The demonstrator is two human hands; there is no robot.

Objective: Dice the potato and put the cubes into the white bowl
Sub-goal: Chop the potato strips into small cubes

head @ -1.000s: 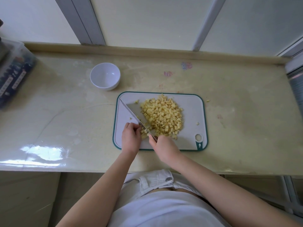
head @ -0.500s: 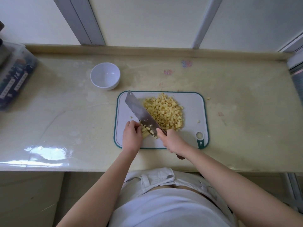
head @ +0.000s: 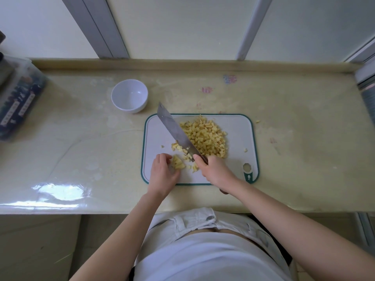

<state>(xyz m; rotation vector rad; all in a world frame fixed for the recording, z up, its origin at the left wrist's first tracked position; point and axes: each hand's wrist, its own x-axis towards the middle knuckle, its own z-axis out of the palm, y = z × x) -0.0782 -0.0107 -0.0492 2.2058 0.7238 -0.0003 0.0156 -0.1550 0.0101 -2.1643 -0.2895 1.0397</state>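
Note:
A heap of yellow potato cubes (head: 205, 136) lies on the white cutting board (head: 237, 128) with a green rim. My right hand (head: 215, 169) grips the handle of a wide knife (head: 174, 128), its blade tilted flat-side up over the board's left half, tip pointing far left. A few cubes stick to the blade. My left hand (head: 162, 171) rests on the board's near left, fingers curled beside a small potato piece (head: 178, 163). The white bowl (head: 129, 95) stands empty on the counter, beyond the board's far left corner.
A clear plastic box (head: 16, 98) with dark packets sits at the counter's left end. A raised ledge and window frames run along the far edge. A few stray potato bits lie right of the board (head: 258, 121). The counter's near edge is close to my body.
The knife has lifted off the board and its blade has turned flat-side up. My left hand slid back toward me, uncovering the small potato piece and some loose cubes.

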